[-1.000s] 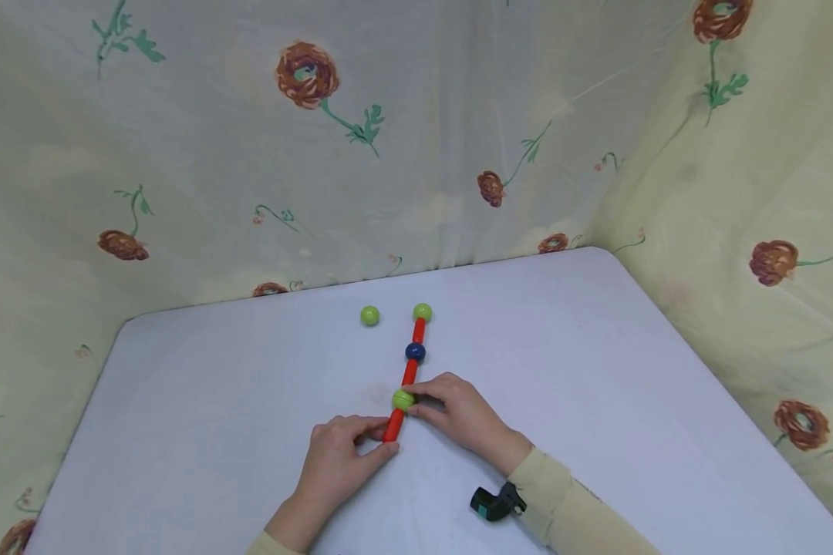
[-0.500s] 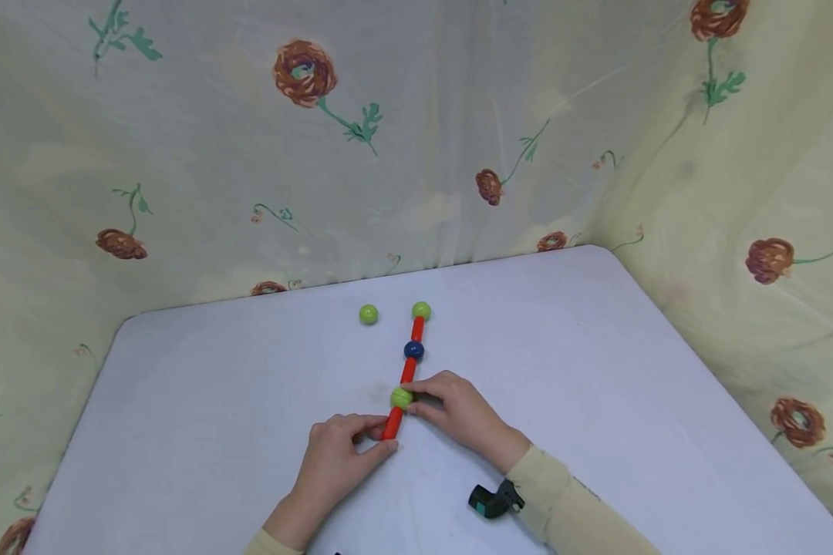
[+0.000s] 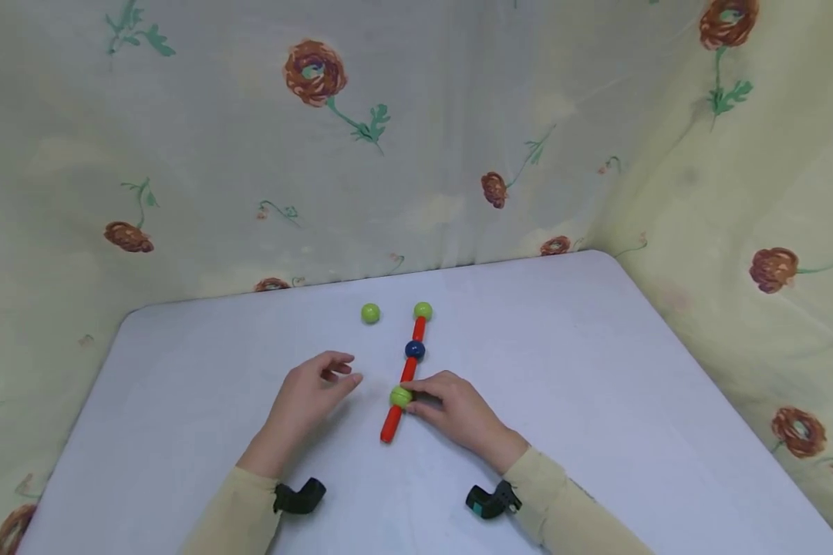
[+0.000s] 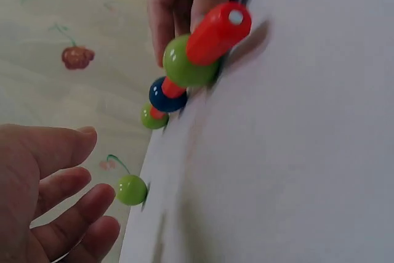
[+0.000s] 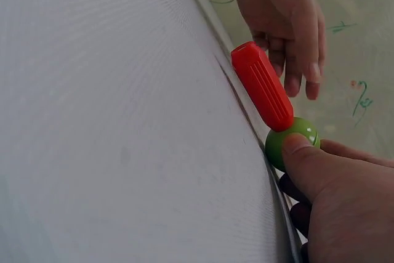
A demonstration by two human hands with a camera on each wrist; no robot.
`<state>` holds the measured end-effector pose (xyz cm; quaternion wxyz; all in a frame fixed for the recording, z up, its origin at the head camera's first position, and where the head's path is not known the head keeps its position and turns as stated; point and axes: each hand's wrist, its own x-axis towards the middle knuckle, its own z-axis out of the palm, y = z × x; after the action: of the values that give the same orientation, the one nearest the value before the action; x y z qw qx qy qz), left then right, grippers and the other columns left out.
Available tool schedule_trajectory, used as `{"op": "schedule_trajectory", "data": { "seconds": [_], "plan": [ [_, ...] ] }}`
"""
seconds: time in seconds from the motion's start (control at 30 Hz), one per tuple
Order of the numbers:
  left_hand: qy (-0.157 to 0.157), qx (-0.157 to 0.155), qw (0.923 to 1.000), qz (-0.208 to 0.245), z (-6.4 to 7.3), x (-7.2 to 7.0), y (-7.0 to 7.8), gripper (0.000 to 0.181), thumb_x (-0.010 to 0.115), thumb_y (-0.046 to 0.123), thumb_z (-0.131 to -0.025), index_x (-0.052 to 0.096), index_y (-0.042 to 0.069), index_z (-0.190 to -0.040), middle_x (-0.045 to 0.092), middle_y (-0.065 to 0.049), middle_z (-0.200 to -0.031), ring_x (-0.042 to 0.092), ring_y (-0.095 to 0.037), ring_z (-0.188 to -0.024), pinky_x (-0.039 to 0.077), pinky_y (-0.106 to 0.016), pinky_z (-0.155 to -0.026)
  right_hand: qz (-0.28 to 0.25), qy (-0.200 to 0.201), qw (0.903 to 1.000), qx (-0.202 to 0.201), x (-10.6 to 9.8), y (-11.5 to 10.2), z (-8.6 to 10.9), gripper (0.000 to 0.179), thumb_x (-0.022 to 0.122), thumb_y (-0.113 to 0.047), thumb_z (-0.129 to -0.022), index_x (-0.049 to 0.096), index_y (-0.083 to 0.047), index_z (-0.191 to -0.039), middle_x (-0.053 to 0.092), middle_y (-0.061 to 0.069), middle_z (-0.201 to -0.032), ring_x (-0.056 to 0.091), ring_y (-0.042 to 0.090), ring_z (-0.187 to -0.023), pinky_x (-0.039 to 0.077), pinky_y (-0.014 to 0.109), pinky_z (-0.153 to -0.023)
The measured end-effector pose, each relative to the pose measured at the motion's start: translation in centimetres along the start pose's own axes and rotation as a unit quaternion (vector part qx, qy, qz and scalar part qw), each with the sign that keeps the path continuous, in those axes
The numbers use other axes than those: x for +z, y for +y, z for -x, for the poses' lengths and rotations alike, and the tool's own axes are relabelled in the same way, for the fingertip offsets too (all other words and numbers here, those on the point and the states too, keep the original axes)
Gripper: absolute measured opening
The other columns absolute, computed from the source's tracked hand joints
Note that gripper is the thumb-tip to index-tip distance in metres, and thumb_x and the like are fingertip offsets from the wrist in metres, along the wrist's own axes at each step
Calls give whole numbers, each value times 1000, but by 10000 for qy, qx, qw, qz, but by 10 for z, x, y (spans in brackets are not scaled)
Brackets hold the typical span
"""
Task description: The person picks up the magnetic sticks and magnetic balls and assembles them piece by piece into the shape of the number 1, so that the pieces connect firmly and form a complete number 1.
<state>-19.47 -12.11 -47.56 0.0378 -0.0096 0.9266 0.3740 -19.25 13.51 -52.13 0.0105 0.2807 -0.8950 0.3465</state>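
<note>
A straight chain of balls and red rods lies on the white table. Its far end is a green ball (image 3: 423,311), followed by a red rod (image 3: 419,329), a blue ball (image 3: 415,350), a second rod, a nearer green ball (image 3: 399,397) and a near red rod (image 3: 391,425). My right hand (image 3: 461,412) pinches the nearer green ball between thumb and fingers. Left of the chain, my left hand (image 3: 312,393) is apart from it, fingers loosely bent and holding nothing. In the left wrist view a pale dot marks the near rod's (image 4: 218,33) end face.
A loose green ball (image 3: 370,313) sits near the table's (image 3: 180,370) back edge, left of the chain. Behind and to the right hangs a flower-patterned curtain (image 3: 416,154). Black wrist cameras are strapped at both sleeves.
My left hand has let go of the near red rod and moved away to the left and farther up the table. The right hand still pinches the green ball.
</note>
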Motion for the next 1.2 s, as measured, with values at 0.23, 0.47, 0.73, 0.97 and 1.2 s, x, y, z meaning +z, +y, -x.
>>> {"op": "schedule_trajectory", "data": {
  "seconds": [0.23, 0.47, 0.73, 0.97, 1.2],
  "plan": [
    [-103, 151, 9992, -354, -65, -2, -1, 51, 74, 35, -89, 58, 17, -134, 62, -6, -122, 57, -25, -109, 49, -43, -90, -56, 104, 9999, 2, 0, 5, 1, 40, 74, -32, -89, 68, -26, -128, 66, -18, -110, 56, 2, -102, 49, 25, -89],
    [-329, 268, 9968, -679, -104, 5, 1, 56, 73, 32, -90, 52, 15, -140, 60, -10, -128, 57, -27, -110, 47, -45, -94, -102, 59, 9999, -45, 0, 6, 2, 39, 73, -33, -91, 67, -26, -129, 66, -18, -111, 56, 2, -103, 49, 26, -90],
    [-358, 89, 9969, -691, -120, 11, 15, 62, 68, 40, -93, 46, 18, -147, 59, -12, -129, 54, -29, -117, 43, -48, -101, -50, 111, 9998, -136, 0, 6, 1, 39, 74, -32, -90, 68, -26, -128, 67, -18, -110, 56, 2, -103, 49, 27, -90],
    [-213, 199, 9962, -819, -125, 16, 13, 49, 66, 40, -95, 57, 18, -138, 59, -10, -129, 52, -29, -119, 42, -47, -102, -73, 119, 9995, -300, 1, 5, 0, 39, 74, -31, -90, 68, -24, -128, 68, -17, -110, 57, 4, -103, 49, 28, -90],
    [-44, 351, 9968, -720, -124, 16, 5, 46, 66, 38, -95, 58, 16, -134, 59, -7, -131, 53, -27, -120, 42, -45, -101, -4, 78, 9996, -259, 1, 6, 0, 39, 73, -32, -91, 67, -26, -129, 67, -17, -112, 56, 4, -105, 49, 27, -91]
  ]
}}
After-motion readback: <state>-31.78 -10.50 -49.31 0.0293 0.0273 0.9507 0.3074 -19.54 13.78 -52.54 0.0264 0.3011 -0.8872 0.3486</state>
